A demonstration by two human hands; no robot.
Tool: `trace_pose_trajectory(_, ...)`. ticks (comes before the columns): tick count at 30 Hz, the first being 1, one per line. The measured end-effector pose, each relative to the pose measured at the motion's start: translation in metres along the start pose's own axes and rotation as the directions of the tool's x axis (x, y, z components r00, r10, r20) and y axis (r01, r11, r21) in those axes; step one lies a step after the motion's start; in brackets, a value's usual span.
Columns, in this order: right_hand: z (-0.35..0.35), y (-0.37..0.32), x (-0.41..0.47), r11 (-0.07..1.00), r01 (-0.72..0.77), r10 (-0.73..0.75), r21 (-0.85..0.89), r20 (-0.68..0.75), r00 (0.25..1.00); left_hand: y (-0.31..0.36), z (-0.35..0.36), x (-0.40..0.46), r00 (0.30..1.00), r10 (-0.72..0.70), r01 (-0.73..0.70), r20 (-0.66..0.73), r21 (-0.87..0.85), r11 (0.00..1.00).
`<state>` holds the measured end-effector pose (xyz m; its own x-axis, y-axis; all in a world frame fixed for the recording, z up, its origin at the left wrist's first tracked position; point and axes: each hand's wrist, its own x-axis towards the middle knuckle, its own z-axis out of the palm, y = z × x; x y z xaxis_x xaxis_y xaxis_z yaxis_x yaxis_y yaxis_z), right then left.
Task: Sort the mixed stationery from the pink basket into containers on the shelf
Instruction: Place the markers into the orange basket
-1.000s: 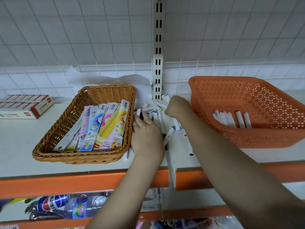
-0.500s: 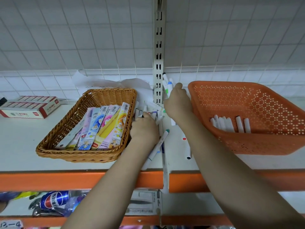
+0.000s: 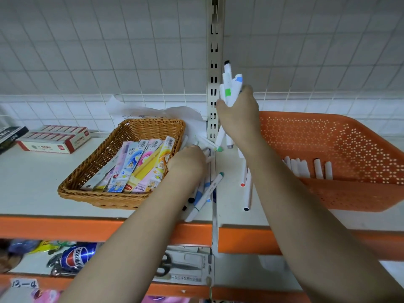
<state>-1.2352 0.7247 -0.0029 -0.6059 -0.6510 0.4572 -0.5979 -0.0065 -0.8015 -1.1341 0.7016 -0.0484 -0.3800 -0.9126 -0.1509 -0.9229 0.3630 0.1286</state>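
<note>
A person's right hand (image 3: 238, 114) is raised above the shelf (image 3: 32, 184), its fingers clenched round a bundle of white markers (image 3: 229, 88) whose long axes run near upright, caps toward 12 o'clock; one cap is black, and green and blue bands show lower down. The left hand (image 3: 188, 162) rests low on a loose pile of markers (image 3: 205, 191) lying on the shelf between the two baskets; its fingers are hidden behind the knuckles, so whether they grasp anything cannot be told. The loose markers lie mostly along a 1-to-7 o'clock line, one teal-tipped end toward 1 o'clock. Two more markers (image 3: 246, 182) lie at about 3 o'clock of the pile, nearly along 12-to-6, red and dark ends toward 6 o'clock. At 9 o'clock of the left hand, a wicker basket (image 3: 87, 171) holds colourful packets (image 3: 140, 167) laid side by side, tops toward 1 o'clock. At 3 o'clock of the right arm, an orange perforated basket (image 3: 349, 193) holds a row of white markers (image 3: 306, 168) pointing roughly toward 12 o'clock. Red-and-white boxes (image 3: 54, 138) sit at the shelf's far left.
</note>
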Motion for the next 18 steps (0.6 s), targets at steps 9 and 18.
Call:
trace_pose_trajectory(9, -0.02, -0.001, 0.006, 0.983, -0.069, 0.067, 0.169, 0.017, 0.998, -0.009, -0.019, -0.017, 1.0, 0.029, -0.03, 0.008, 0.013, 0.999)
trace_pose_trajectory(18, -0.031, 0.0, 0.002, 0.94, -0.177, 0.157, 0.291, 0.091, 0.983, -0.032, -0.037, -0.036, 1.0, -0.008, -0.001, -0.024, -0.354, 0.935)
